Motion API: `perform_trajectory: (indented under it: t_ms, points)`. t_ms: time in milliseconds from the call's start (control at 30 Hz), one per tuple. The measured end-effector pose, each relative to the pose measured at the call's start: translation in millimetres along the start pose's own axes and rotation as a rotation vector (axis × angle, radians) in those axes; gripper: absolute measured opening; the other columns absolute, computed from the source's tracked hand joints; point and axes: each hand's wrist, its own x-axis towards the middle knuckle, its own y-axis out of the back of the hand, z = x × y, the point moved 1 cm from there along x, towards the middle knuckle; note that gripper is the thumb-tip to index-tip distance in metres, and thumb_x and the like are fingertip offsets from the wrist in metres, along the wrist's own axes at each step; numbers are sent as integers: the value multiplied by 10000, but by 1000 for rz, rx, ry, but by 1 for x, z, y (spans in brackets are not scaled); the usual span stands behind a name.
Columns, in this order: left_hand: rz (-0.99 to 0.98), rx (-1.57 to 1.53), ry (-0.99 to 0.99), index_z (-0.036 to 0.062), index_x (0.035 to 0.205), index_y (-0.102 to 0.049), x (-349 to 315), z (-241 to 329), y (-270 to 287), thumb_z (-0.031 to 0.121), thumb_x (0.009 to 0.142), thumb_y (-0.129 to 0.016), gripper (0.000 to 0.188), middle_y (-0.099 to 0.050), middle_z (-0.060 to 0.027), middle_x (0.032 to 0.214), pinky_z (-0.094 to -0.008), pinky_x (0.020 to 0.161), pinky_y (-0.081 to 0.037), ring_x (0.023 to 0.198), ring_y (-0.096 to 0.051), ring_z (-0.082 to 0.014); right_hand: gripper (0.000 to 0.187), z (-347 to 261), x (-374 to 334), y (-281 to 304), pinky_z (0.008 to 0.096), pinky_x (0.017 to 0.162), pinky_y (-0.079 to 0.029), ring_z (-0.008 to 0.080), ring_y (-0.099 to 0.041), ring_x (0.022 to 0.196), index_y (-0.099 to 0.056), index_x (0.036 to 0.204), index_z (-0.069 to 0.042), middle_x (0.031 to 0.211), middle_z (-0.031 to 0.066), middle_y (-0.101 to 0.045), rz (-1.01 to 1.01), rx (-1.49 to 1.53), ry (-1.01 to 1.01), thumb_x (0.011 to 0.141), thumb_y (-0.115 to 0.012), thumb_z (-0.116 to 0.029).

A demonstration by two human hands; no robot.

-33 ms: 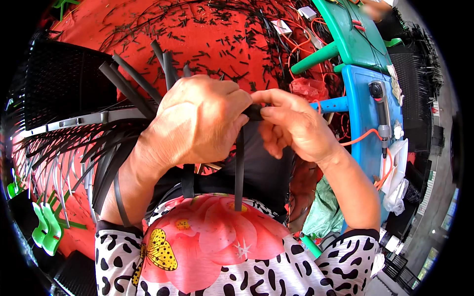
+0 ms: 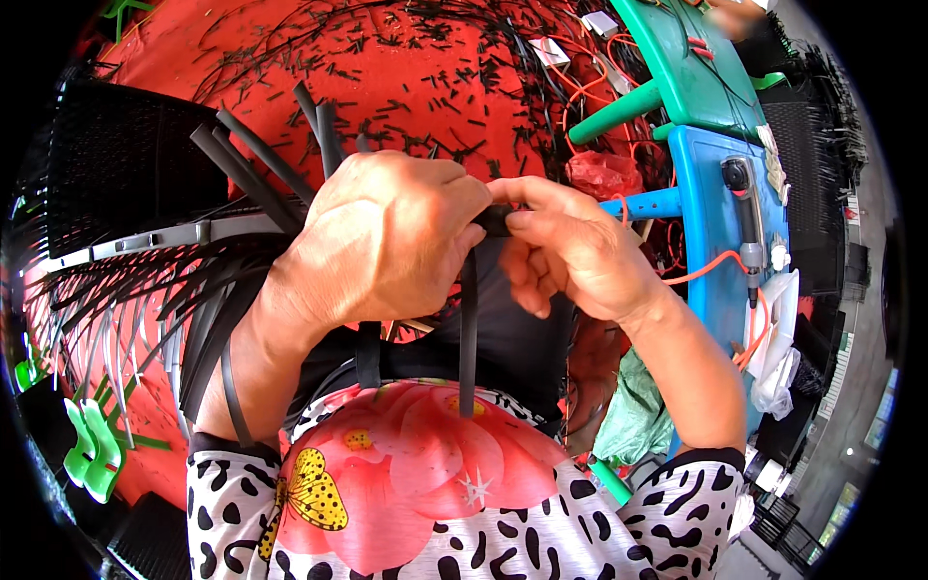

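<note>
My left hand [image 2: 382,237] is closed around a bundle of black strips [image 2: 261,155]; their ends stick up and to the left above my knuckles. My right hand [image 2: 570,251] meets it fingertip to fingertip and pinches the top of one black strip [image 2: 468,329], which hangs straight down between my hands over my flowered top. More black strips [image 2: 208,309] fan out under my left wrist.
The red mat [image 2: 387,58] is strewn with short black offcuts. A black mesh crate [image 2: 116,164] stands at the left. At the right are a blue stool [image 2: 706,222], bearing a hand tool [image 2: 744,213] with an orange cable, and a green stool [image 2: 696,68]. Green clips [image 2: 87,445] lie lower left.
</note>
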Motion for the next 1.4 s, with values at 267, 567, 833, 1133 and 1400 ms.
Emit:
perform_trajectory:
  t_ms: [267,567,833,1133,1400]
  points:
    - [6,-22,-59,19,867,-630,0,-4,0,49,675,-699,207,-584,-108,726,-399,556,-456,647,-587,-328,332,4,4,-9,233,416,-437,100,-535,473,-523,1159,18,629,31,-544,37,-12,71,897,-457,-175]
    - [57,17,-116,1,872,-619,-1,-6,-4,38,664,-699,225,-556,-108,704,-398,540,-449,625,-575,-321,292,16,5,-19,220,419,-393,57,-485,453,-577,1115,27,608,3,-534,143,-41,275,899,-430,-105]
    - [91,43,-193,-22,918,-620,4,-10,0,20,687,-684,243,-569,-126,726,-392,550,-461,634,-584,-328,364,37,12,-21,247,531,-498,129,-588,556,-529,1247,-15,672,40,-568,156,312,354,950,-465,-215]
    - [80,45,-187,-19,926,-621,4,-8,-1,35,721,-664,216,-566,-124,723,-398,543,-453,627,-576,-330,344,35,16,-15,265,526,-477,139,-581,559,-573,1167,-16,640,23,-529,146,206,342,965,-522,-289]
    - [94,77,-182,-10,939,-628,9,-12,2,51,753,-649,197,-585,-126,736,-397,558,-464,638,-585,-339,239,44,31,-21,225,554,-526,101,-635,612,-589,1122,-1,777,46,-638,241,83,704,988,-497,-176]
